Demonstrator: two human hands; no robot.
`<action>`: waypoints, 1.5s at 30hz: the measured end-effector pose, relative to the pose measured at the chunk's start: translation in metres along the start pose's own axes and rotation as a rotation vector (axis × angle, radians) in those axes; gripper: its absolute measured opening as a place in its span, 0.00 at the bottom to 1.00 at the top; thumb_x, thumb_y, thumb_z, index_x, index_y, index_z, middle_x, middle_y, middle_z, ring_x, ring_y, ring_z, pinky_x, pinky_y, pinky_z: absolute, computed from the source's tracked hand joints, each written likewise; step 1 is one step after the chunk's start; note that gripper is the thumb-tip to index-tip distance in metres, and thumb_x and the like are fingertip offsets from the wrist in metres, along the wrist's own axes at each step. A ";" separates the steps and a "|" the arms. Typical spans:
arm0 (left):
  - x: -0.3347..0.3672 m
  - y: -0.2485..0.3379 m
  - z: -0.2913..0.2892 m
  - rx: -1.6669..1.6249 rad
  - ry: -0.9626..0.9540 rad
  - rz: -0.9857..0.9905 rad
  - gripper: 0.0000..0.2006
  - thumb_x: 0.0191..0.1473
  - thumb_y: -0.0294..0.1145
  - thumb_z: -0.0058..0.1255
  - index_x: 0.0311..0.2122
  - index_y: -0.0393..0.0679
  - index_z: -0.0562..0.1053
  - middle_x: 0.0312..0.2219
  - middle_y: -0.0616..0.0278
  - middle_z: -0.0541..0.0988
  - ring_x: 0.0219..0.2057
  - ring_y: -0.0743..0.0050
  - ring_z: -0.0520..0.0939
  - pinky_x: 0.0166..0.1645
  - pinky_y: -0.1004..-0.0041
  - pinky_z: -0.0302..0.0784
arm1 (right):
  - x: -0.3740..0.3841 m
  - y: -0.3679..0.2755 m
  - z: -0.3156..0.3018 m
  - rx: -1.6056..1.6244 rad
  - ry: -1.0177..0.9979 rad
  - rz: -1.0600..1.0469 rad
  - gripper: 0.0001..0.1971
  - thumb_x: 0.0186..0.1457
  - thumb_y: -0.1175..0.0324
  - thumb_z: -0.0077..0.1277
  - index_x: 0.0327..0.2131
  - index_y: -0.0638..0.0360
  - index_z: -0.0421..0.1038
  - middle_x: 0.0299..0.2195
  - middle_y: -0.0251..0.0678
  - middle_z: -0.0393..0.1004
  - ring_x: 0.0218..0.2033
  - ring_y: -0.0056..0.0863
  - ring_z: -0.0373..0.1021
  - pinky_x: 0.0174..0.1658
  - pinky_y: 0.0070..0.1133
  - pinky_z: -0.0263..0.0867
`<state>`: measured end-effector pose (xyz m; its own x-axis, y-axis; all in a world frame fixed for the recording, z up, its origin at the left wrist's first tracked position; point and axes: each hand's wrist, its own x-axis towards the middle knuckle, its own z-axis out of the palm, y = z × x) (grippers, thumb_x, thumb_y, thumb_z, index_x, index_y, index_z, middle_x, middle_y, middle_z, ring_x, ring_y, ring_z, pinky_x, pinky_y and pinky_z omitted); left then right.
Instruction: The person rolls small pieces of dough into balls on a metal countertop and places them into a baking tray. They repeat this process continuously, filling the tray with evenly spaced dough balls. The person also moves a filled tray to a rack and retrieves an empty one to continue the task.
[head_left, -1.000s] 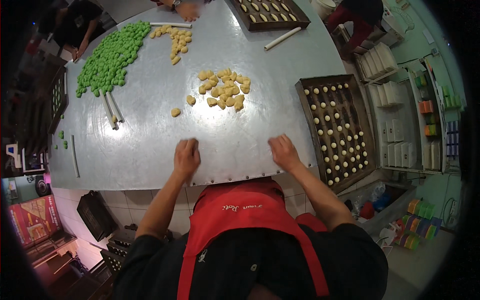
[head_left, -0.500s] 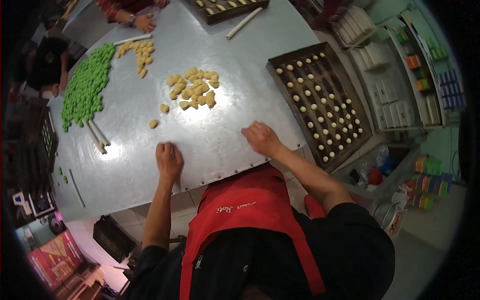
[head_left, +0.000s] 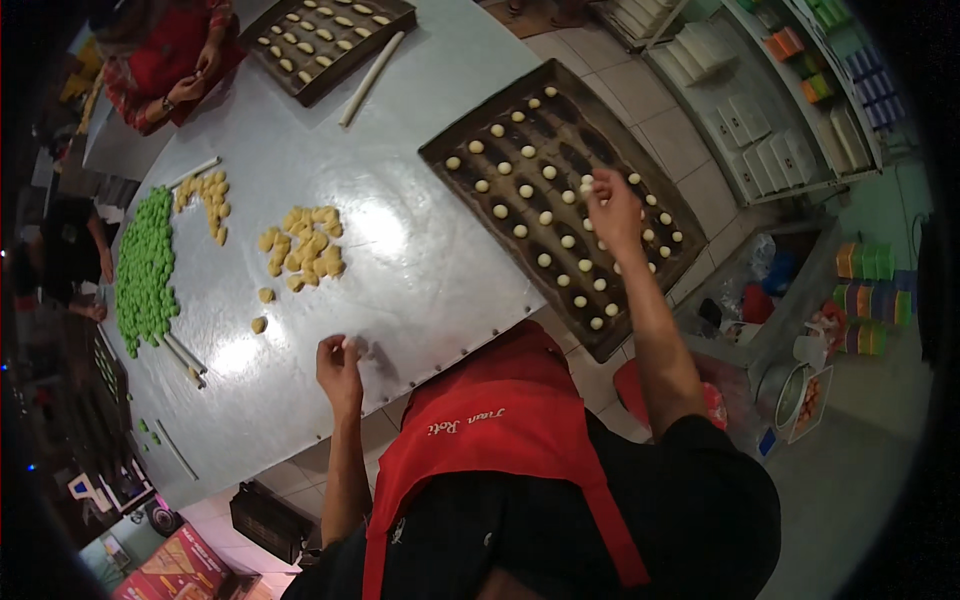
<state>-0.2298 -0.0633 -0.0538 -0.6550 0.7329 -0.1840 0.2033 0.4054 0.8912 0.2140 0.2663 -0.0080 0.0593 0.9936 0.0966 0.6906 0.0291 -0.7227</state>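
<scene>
My right hand (head_left: pixel 614 212) reaches over the dark baking tray (head_left: pixel 590 345) on the right. Its fingers are pinched at a small pale dough ball (head_left: pixel 587 185), close above the tray. Rows of similar balls, such as one pale ball (head_left: pixel 500 211), lie spread on the tray. Near the front edge of the metal table (head_left: pixel 420 330), my left hand (head_left: pixel 341 378) is raised with its fingers curled together. Something small and whitish shows at those fingertips; I cannot make it out. Beyond that hand lie a single yellow dough piece (head_left: pixel 259 325) and a cluster of yellow dough pieces (head_left: pixel 305 245).
Green dough pieces (head_left: pixel 146 265) cover the table's left side, beside pale rolling pins (head_left: pixel 183 360). Across the table a person in a red apron (head_left: pixel 185 50) stands by another tray (head_left: pixel 325 75) of dough. A second person (head_left: pixel 75 250) is at far left. Shelves (head_left: pixel 760 130) stand right.
My right hand has gone from the table surface to over the tray at the right. My left hand's fingers have lifted and curled inward. The whole view has swung rightward.
</scene>
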 end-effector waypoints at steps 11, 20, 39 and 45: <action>0.068 0.222 0.247 0.078 -0.449 0.457 0.08 0.63 0.29 0.66 0.45 0.39 0.83 0.37 0.58 0.86 0.38 0.69 0.85 0.42 0.69 0.81 | 0.069 0.053 -0.021 -0.355 -0.050 -0.173 0.25 0.63 0.68 0.65 0.62 0.61 0.75 0.50 0.53 0.80 0.54 0.53 0.75 0.59 0.46 0.71; 0.099 0.266 0.481 0.137 -0.666 0.729 0.10 0.59 0.31 0.66 0.44 0.42 0.84 0.40 0.49 0.86 0.44 0.47 0.87 0.50 0.53 0.82 | -0.026 0.053 -0.104 -0.038 0.079 -0.007 0.27 0.62 0.75 0.62 0.64 0.61 0.71 0.50 0.44 0.80 0.55 0.43 0.76 0.57 0.41 0.72; 0.028 0.232 0.310 0.147 -0.464 0.855 0.19 0.62 0.25 0.62 0.58 0.40 0.79 0.49 0.48 0.83 0.49 0.44 0.81 0.57 0.55 0.76 | -0.024 0.011 -0.079 0.105 -0.001 -0.100 0.17 0.63 0.76 0.61 0.55 0.60 0.78 0.44 0.41 0.81 0.48 0.41 0.78 0.54 0.36 0.74; 0.031 0.085 0.128 0.336 0.035 0.362 0.18 0.60 0.26 0.62 0.55 0.40 0.81 0.47 0.51 0.86 0.45 0.53 0.83 0.50 0.58 0.81 | -0.032 -0.066 -0.019 0.188 -0.268 -0.262 0.16 0.63 0.76 0.60 0.54 0.62 0.79 0.44 0.44 0.81 0.47 0.43 0.78 0.50 0.36 0.73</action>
<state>-0.1397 0.0642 -0.0373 -0.5214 0.8430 0.1320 0.6419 0.2856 0.7116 0.1808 0.2301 0.0495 -0.3078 0.9424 0.1306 0.5120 0.2798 -0.8121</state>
